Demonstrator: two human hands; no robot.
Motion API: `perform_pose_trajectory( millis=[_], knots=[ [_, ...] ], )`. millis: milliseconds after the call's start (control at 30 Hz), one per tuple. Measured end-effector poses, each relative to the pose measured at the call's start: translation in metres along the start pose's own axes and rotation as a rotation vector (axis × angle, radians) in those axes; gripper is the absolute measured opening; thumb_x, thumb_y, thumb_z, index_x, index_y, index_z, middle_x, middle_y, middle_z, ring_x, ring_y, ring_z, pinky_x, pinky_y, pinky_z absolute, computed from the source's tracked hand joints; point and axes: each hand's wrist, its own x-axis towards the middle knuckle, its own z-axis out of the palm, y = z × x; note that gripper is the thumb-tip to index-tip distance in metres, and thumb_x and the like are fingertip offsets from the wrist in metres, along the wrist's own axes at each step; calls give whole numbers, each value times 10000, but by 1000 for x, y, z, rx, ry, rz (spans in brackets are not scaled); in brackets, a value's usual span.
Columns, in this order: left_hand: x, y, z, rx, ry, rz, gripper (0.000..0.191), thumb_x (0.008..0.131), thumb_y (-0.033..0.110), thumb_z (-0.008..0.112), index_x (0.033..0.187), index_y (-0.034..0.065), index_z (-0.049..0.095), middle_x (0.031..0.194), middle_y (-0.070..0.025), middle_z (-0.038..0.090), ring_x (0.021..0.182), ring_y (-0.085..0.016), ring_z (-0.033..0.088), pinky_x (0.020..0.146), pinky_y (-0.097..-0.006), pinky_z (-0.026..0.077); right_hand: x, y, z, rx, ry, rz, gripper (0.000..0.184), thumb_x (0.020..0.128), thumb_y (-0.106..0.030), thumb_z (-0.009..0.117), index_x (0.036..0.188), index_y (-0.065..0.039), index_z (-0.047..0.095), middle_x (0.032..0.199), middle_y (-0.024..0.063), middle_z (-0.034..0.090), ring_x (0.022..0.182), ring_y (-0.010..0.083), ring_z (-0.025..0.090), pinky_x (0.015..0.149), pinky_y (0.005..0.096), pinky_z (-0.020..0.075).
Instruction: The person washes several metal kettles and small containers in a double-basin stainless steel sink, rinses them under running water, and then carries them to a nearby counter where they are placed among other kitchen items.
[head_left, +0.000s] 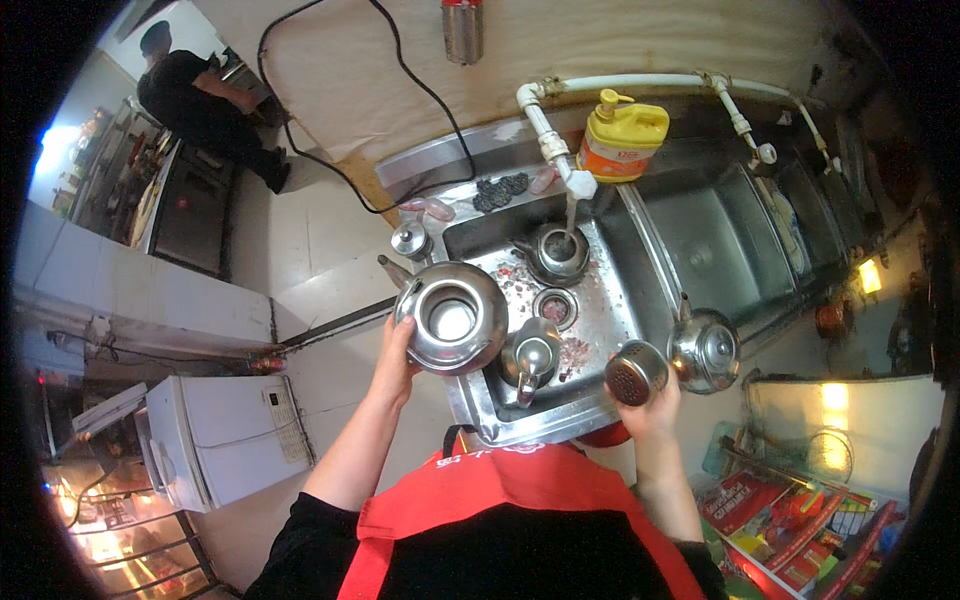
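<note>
My left hand (397, 349) grips a lidless stainless steel teapot (484, 315) by its side, its round mouth facing up and its spout pointing away to the left. In my right hand (654, 405) is a perforated metal strainer cup (637, 373), tilted with its holes toward me. Inside the sink basin (619, 277), water from a white tap (580, 184) runs into a smaller metal teapot (559, 259). Another small metal teapot (534, 356) stands nearer me in the basin. Dark and reddish scraps lie around the drain (556, 307).
A lidded teapot (705, 351) stands at the right sink edge, close to my right hand. Behind the basin are a yellow pump bottle (622, 139) and steel scourers (499, 191). A small lidded metal pot (411, 240) sits at the left rim. A person (202, 97) stands far left.
</note>
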Motion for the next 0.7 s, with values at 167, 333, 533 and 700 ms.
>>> perform_pose_trajectory(
  millis=[167,333,533,700],
  knots=[
    [-1,-10,-17,-99,-11,-8,620,865,499,486,1355,161,317,1231,-84,508,1030,-197,589,747,-371,533,10,2,0,-23,107,10,436,905,-427,435,1149,-90,566,1127,125,603,1015,317,584,805,531,485],
    [-5,-10,-27,-180,-28,10,572,868,501,505,1285,143,350,1205,-94,507,1029,-215,589,756,-393,541,11,3,8,14,2,13,312,937,-294,446,1097,-62,579,1067,109,629,1002,279,597,862,461,476],
    [-2,-5,-22,-214,-5,-9,610,841,389,542,1353,147,315,1238,-110,469,1110,-243,526,823,-460,506,9,5,11,-57,5,-1,393,931,-378,394,1101,-81,585,1051,104,643,954,298,620,751,486,513],
    [0,4,-7,-150,-7,19,664,815,387,556,1367,142,280,1236,-114,460,1050,-239,536,794,-417,501,10,5,7,-68,7,21,385,931,-382,389,1099,-100,590,1053,97,642,947,294,617,744,476,512]
  ],
)
